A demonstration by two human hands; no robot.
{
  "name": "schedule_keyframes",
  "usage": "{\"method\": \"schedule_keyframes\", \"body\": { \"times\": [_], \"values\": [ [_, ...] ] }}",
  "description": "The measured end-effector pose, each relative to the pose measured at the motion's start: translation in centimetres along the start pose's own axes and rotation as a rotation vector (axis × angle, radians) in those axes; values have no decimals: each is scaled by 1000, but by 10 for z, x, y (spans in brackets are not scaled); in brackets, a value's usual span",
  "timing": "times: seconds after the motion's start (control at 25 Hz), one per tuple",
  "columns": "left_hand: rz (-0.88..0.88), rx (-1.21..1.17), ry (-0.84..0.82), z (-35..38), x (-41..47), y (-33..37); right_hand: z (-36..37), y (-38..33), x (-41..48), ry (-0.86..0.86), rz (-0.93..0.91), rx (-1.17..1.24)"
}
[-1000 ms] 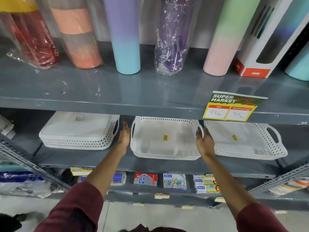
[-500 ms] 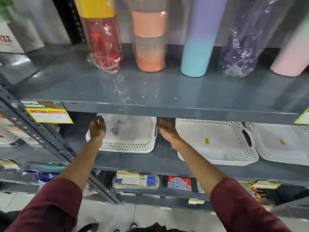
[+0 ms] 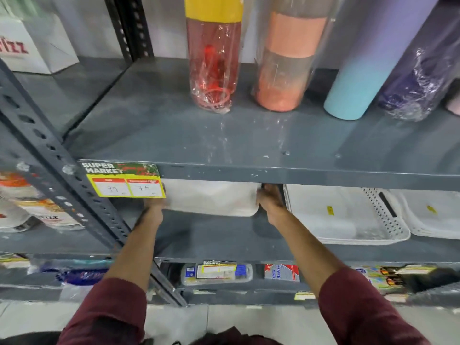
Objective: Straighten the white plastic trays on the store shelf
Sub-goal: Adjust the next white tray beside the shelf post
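Observation:
Three white plastic trays sit in a row on the grey middle shelf [image 3: 219, 240]. The left tray [image 3: 211, 200] lies deep under the upper shelf, blurred. My left hand [image 3: 153, 206] grips its left side, partly hidden behind a price tag. My right hand [image 3: 270, 197] grips its right end. The middle tray [image 3: 348, 220] with perforated walls and a yellow sticker stands just right of my right hand. Only part of the right tray [image 3: 433, 215] shows at the frame's edge.
The upper shelf [image 3: 249, 145] holds wrapped bottles and tumblers [image 3: 286, 61]. A yellow price tag [image 3: 124, 180] hangs on its front edge. A slotted grey upright [image 3: 62, 168] slants across the left. Packaged goods [image 3: 216, 272] fill the shelf below.
Both hands left the middle tray and moved left onto the left tray's two ends. The view swung left with them, and the left tray now sits farther back.

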State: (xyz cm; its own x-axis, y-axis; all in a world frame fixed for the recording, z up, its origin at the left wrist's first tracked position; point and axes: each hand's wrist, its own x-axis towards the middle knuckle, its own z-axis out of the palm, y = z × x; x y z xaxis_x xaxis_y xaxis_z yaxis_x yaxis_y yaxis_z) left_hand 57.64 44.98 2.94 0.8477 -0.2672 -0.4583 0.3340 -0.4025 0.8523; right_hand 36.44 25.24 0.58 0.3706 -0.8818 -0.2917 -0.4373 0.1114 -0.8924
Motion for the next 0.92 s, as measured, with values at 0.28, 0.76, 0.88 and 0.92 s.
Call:
{"method": "schedule_keyframes", "body": {
  "times": [0.28,0.76,0.88,0.92],
  "values": [
    [-1,-695,-94,-2,17,-35,-38,13,-25,81,183,652],
    [395,-8,416,27,-32,-21,-81,36,-38,11,-101,208],
    [652,160,278,85,-61,-8,-156,39,-25,161,-266,270],
    [665,229,198,112,-72,-6,-186,40,-22,241,-279,225]
  ]
}}
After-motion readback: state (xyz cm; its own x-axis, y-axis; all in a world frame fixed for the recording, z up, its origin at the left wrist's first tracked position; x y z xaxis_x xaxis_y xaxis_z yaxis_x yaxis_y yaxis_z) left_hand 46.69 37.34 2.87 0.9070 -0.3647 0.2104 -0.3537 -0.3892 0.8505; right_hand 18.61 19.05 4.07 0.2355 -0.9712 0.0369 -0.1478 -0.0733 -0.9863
